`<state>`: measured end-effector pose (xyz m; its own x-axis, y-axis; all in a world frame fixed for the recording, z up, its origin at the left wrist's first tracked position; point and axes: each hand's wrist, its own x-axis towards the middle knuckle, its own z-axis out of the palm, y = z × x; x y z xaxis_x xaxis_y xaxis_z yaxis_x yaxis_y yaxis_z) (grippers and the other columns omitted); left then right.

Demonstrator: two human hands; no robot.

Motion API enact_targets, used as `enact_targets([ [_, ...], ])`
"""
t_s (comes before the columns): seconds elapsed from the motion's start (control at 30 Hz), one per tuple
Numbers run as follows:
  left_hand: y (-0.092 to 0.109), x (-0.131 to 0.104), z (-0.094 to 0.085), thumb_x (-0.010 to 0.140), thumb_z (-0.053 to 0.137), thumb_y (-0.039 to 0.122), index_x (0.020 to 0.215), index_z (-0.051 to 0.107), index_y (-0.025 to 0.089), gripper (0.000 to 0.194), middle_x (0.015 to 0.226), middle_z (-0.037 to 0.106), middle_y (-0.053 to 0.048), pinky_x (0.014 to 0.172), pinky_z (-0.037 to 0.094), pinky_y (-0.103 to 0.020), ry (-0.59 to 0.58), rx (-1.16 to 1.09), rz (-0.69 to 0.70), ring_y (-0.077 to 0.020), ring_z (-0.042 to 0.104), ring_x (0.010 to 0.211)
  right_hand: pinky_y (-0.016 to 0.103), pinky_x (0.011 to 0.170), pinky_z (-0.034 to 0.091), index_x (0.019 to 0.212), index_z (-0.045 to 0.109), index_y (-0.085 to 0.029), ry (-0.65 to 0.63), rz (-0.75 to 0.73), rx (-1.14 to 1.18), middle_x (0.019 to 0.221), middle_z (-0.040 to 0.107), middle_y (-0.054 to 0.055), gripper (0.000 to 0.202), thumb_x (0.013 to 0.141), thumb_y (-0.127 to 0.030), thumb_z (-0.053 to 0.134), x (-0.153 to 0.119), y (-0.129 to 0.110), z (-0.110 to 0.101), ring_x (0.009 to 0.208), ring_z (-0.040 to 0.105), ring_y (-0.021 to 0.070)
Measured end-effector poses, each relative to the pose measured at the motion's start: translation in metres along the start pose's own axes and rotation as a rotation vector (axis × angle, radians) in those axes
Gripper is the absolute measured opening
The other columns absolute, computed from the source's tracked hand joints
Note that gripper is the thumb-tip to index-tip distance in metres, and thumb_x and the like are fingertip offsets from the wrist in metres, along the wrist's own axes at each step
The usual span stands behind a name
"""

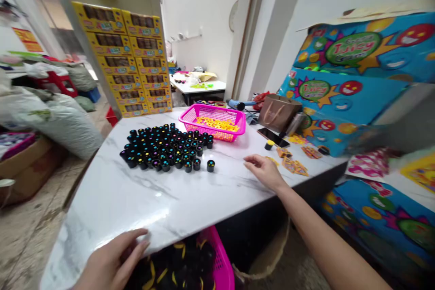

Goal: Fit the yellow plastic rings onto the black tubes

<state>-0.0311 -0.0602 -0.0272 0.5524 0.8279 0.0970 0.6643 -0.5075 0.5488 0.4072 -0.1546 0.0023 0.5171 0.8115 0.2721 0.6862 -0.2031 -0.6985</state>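
- Left hand (117,258): thumb and index finger form a narrow gap at the near edge of the table (118,208). A pale spot shows at the fingertips; whether it is a held part cannot be determined.
- Right hand (263,171): fingers point left, loosely bent and close together, palm down at the right part of the table. Whether anything is held beneath them cannot be determined.
- Cups (163,145): black, grouped tightly on the table, forward of the left hand and left of the right hand. Coloured dots, mainly blue, show in their tops.
- End cup (210,166): upright, slightly apart from the group, on the side toward the right hand.
- Basket (213,133): pink, behind the cups; contains yellow pieces (217,123).
- Bin (222,258): pink, below the table edge, beside the left hand; contains black items with yellow strips (162,275).
- Sachets (295,166): orange, just beside the right hand.
- Yellow-topped cup (269,145): upright, beyond the right hand, near the phone (273,137).
- Paper bag (277,113): brown, behind the phone.
- Yellow boxes (117,63): stacked in two columns at the far left table edge.
- Blue boxes (353,86): stacked at the right.
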Motion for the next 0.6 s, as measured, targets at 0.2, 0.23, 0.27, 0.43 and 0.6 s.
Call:
enact_targets([
  [0.2,0.055,0.044,0.005,0.087,0.048,0.042,0.109,0.063,0.023,0.033,0.079,0.068,-0.001,0.068,0.048,-0.025,-0.153,-0.159,0.072,-0.0152,0.061,0.067,0.028,0.07,0.049,0.114,0.061,-0.019,-0.219,-0.149,0.103,0.102,0.067,0.005,0.045,0.071,-0.028,0.067,0.019,-0.041,0.069,0.081,0.063,0.0159],
  [0.23,0.059,0.05,0.008,0.087,0.049,0.04,0.11,0.062,0.022,0.032,0.079,0.068,-0.001,0.068,0.047,-0.025,-0.139,-0.18,0.08,-0.0146,0.061,0.066,0.029,0.072,0.049,0.113,0.061,-0.019,-0.236,-0.157,0.094,0.098,0.068,0.004,0.044,0.07,-0.027,0.067,0.018,-0.045,0.076,0.08,0.062,0.0161],
  [0.27,0.062,0.054,0.012,0.086,0.051,0.039,0.111,0.062,0.021,0.032,0.081,0.067,-0.001,0.069,0.046,-0.025,-0.121,-0.193,0.087,-0.0143,0.06,0.066,0.03,0.074,0.048,0.112,0.062,-0.02,-0.247,-0.163,0.082,0.094,0.068,0.003,0.043,0.069,-0.026,0.067,0.015,-0.049,0.081,0.08,0.062,0.0166],
  [0.43,0.064,0.07,0.024,0.082,0.056,0.037,0.11,0.062,0.019,0.034,0.084,0.067,-0.002,0.069,0.045,-0.026,-0.09,-0.198,0.104,-0.0158,0.061,0.071,0.033,0.08,0.046,0.115,0.061,-0.022,-0.276,-0.17,0.021,0.093,0.066,0.002,0.044,0.072,-0.029,0.065,-0.001,-0.06,0.095,0.08,0.059,0.0173],
  [0.6,0.067,0.095,0.034,0.08,0.059,0.038,0.121,0.055,0.015,0.047,0.086,0.068,-0.004,0.069,0.045,-0.027,-0.047,-0.271,0.039,-0.0165,0.062,0.071,0.032,0.072,0.049,0.134,0.044,-0.019,-0.307,-0.165,-0.003,0.116,0.057,0.008,0.075,0.067,-0.037,0.072,0.011,-0.063,0.101,0.068,0.056,0.0126],
])
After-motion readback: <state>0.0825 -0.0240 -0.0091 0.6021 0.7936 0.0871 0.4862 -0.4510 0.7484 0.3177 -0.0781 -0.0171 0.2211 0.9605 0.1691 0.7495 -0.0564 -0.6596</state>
